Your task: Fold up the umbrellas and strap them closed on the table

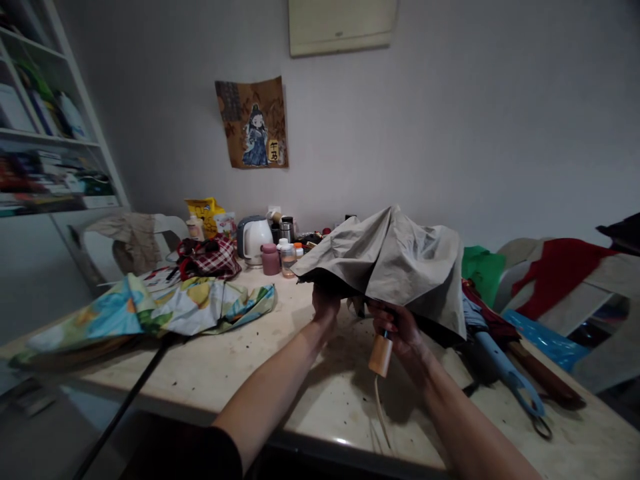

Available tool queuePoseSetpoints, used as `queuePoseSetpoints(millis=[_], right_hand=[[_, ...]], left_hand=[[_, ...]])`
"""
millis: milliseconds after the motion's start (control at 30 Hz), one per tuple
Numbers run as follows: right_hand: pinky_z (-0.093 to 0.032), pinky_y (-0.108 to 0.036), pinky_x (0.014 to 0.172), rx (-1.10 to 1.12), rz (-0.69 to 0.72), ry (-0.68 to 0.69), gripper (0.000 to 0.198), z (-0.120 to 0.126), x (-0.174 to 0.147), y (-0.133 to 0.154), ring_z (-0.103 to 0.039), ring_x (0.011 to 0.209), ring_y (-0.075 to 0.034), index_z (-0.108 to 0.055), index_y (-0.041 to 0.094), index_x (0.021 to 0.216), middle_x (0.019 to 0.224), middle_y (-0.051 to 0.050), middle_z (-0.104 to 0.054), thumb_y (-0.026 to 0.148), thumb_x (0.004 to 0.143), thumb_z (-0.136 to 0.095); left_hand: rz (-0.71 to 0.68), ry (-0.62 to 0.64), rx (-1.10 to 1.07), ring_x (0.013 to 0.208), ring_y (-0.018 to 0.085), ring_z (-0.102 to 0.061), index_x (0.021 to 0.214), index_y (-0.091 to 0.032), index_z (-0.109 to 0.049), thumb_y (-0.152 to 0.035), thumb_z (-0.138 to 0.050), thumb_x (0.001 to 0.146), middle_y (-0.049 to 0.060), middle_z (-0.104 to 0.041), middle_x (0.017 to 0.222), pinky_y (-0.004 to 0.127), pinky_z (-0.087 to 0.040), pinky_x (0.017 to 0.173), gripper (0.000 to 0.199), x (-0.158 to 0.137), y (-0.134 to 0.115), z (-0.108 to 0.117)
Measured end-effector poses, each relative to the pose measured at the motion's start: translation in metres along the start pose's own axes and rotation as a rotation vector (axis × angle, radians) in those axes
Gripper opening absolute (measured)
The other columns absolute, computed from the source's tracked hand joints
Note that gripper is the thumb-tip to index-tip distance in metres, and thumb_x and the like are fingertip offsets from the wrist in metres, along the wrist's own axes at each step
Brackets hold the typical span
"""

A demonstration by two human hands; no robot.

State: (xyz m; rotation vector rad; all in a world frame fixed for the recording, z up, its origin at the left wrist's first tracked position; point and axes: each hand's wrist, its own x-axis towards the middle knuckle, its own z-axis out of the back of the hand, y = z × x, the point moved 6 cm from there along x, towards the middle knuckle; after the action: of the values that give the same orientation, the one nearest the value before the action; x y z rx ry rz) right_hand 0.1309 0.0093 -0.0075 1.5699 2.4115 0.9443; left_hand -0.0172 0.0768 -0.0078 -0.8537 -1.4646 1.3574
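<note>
A grey umbrella (395, 250) with a black underside is partly spread above the table, its canopy loose and creased. My right hand (400, 327) is closed around it just above the short wooden handle (381, 355), from which a pale cord (381, 410) hangs. Under the front edge of the canopy is my left hand (326, 308); the fabric hides its fingers, so its grip does not show. To the left lies a half-folded patterned umbrella (185, 307) in blue, yellow and green, its black shaft (133, 393) sticking out past the table's front edge.
Folded umbrellas lie at the right, one with a blue handle (505, 373), another with a brown handle (545, 377). A kettle (257, 241), a pink jar (271, 260) and a plaid bag (213, 259) stand at the back of the table (225, 380). Draped chairs flank it.
</note>
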Motion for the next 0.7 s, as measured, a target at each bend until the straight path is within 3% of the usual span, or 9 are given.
queuePoseSetpoints(millis=[100, 200, 333, 433, 533, 700], right_hand=[[-0.031, -0.005, 0.032, -0.015, -0.013, 0.005, 0.028, -0.001, 0.000, 0.000, -0.024, 0.037, 0.002, -0.049, 0.015, 0.071, 0.055, 0.009, -0.039, 0.015, 0.067, -0.077], [-0.029, -0.003, 0.032, -0.006, 0.012, -0.004, 0.031, 0.000, 0.001, 0.003, -0.027, 0.039, 0.002, -0.045, 0.016, 0.072, 0.058, 0.009, -0.041, 0.013, 0.068, -0.075], [-0.029, -0.003, 0.032, 0.009, 0.017, -0.027, 0.034, 0.003, 0.003, 0.004, -0.031, 0.040, 0.002, -0.042, 0.017, 0.073, 0.062, 0.008, -0.046, 0.012, 0.069, -0.076], [-0.032, -0.006, 0.031, -0.012, -0.018, -0.032, 0.031, 0.006, 0.004, 0.003, -0.030, 0.037, 0.001, -0.044, 0.017, 0.073, 0.056, 0.009, -0.043, 0.015, 0.071, -0.075], [-0.034, -0.007, 0.031, -0.033, -0.036, -0.044, 0.030, 0.009, 0.004, 0.003, -0.028, 0.036, 0.001, -0.043, 0.017, 0.073, 0.054, 0.009, -0.041, 0.017, 0.074, -0.074], [-0.030, -0.005, 0.030, -0.057, -0.019, -0.087, 0.033, 0.011, 0.007, 0.001, -0.026, 0.037, 0.001, -0.039, 0.018, 0.073, 0.058, 0.009, -0.043, 0.017, 0.072, -0.073]], left_hand=[[-0.031, -0.018, 0.158, 0.105, 0.027, -0.066, 0.088, -0.017, -0.067, -0.009, -0.074, 0.067, 0.012, -0.075, 0.102, 0.032, -0.048, 0.083, 0.023, 0.011, 0.006, 0.005], [-0.018, -0.054, 0.273, 0.104, 0.033, -0.068, 0.093, -0.013, -0.070, -0.012, -0.070, 0.073, 0.019, -0.074, 0.105, 0.036, -0.049, 0.083, 0.019, 0.018, 0.014, 0.017], [-0.054, -0.130, 0.315, 0.105, 0.033, -0.068, 0.106, -0.013, -0.070, -0.015, -0.065, 0.079, 0.020, -0.073, 0.111, 0.037, -0.050, 0.083, 0.028, 0.016, 0.011, 0.032], [-0.139, -0.133, 0.269, 0.105, 0.029, -0.068, 0.103, -0.013, -0.070, -0.012, -0.062, 0.078, 0.017, -0.073, 0.112, 0.032, -0.050, 0.083, 0.026, 0.010, -0.004, 0.034], [-0.231, -0.057, 0.193, 0.094, 0.021, -0.070, 0.098, -0.016, -0.071, -0.014, -0.059, 0.080, 0.011, -0.076, 0.105, 0.025, -0.051, 0.075, 0.021, 0.002, -0.018, 0.030], [-0.298, 0.120, 0.177, 0.064, 0.016, -0.063, 0.073, -0.014, -0.070, -0.026, -0.063, 0.080, 0.005, -0.072, 0.071, 0.023, -0.045, 0.058, 0.015, -0.020, -0.029, 0.025]])
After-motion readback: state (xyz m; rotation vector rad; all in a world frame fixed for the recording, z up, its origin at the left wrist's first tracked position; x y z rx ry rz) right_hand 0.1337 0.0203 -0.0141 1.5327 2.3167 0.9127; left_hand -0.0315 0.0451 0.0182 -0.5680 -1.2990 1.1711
